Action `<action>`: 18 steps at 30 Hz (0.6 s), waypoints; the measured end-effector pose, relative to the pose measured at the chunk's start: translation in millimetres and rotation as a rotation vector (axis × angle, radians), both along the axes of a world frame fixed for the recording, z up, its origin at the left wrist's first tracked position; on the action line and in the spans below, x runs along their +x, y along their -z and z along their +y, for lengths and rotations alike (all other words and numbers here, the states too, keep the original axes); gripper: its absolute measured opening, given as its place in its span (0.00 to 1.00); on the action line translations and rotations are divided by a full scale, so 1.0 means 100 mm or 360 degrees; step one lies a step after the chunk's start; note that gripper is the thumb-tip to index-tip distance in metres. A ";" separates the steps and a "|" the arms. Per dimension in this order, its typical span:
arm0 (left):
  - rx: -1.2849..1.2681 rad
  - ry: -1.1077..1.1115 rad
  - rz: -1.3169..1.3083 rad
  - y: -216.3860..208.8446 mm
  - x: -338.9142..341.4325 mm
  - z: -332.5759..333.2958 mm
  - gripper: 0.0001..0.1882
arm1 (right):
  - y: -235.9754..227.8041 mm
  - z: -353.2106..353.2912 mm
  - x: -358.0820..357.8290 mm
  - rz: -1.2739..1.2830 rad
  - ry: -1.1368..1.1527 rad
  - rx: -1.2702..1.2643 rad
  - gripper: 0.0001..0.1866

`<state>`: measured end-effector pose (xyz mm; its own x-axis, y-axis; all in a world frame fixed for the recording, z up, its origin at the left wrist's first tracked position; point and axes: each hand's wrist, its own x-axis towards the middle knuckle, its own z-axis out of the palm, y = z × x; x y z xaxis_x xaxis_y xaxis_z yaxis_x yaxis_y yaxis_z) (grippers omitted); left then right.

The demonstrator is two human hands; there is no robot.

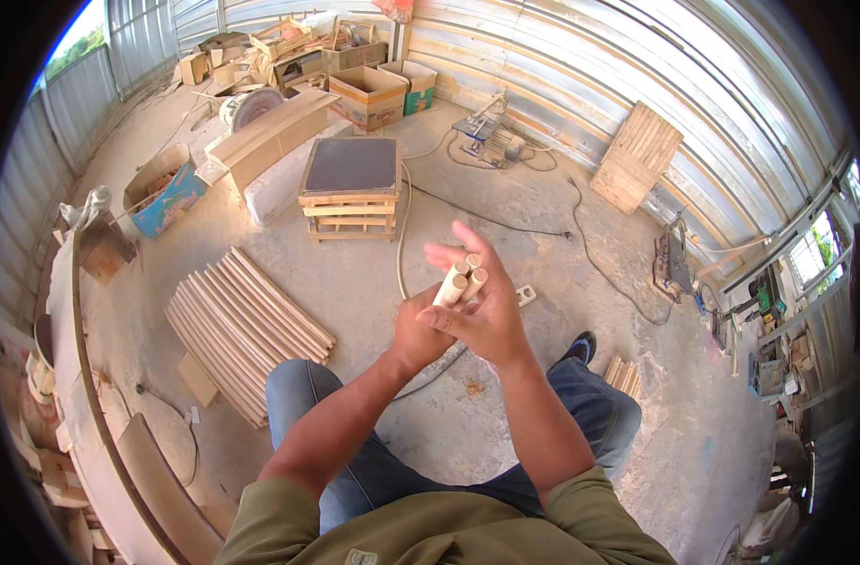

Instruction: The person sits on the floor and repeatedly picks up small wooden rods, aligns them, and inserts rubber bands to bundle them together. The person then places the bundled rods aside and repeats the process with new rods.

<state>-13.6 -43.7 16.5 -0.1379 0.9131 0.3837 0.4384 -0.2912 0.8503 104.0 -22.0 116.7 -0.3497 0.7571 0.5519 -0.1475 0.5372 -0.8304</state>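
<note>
A small bundle of short, pale wooden dowels (454, 285) stands tilted between my two hands, round ends upward. My left hand (422, 331) is closed around their lower part, its fingers mostly hidden behind my right hand. The dowels lie against the palm of my right hand (498, 318), its thumb across their front. The upper fingers of that hand stretch past the bundle and look slightly blurred. Beyond my left knee, a row of long wooden rods (246, 330) lies side by side on the concrete floor (505, 259).
A low wooden stand with a dark top (353, 168) is ahead. More short dowels (624, 375) lie beside my right foot. Cables (486, 224) cross the floor. Cardboard boxes (369, 99) stand at the back; a wooden panel (637, 155) leans against the metal wall.
</note>
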 end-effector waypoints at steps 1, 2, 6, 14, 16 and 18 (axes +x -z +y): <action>0.0167 0.0015 -0.0016 0.02 0.04 0.01 0.14 | 0.10 -0.03 -0.05 0.0076 -0.0093 -0.0183 0.33; 0.0200 0.0039 -0.0072 0.04 0.04 0.01 0.15 | 0.18 -0.03 -0.09 0.0160 -0.0215 -0.0368 0.27; 0.0179 0.0078 -0.0195 0.20 0.01 0.08 0.14 | 0.34 0.01 -0.19 -0.0119 0.0197 0.0128 0.13; 0.0070 0.0051 -0.0253 0.34 -0.03 0.21 0.15 | 0.50 0.11 -0.34 0.0086 0.0265 -0.0086 0.08; 0.0084 0.0067 -0.0304 0.37 -0.03 0.24 0.14 | 0.53 0.18 -0.34 0.0036 0.0245 -0.0085 0.09; 0.0100 0.0112 -0.0357 0.43 -0.02 0.28 0.13 | 0.54 0.25 -0.34 0.0015 0.0206 -0.0032 0.10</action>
<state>-15.5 -15.5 -26.4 -0.1630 0.8986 0.4073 0.2176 -0.3699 0.9032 70.4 3.4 62.3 -0.2434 0.8066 0.5387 -0.0858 0.5353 -0.8403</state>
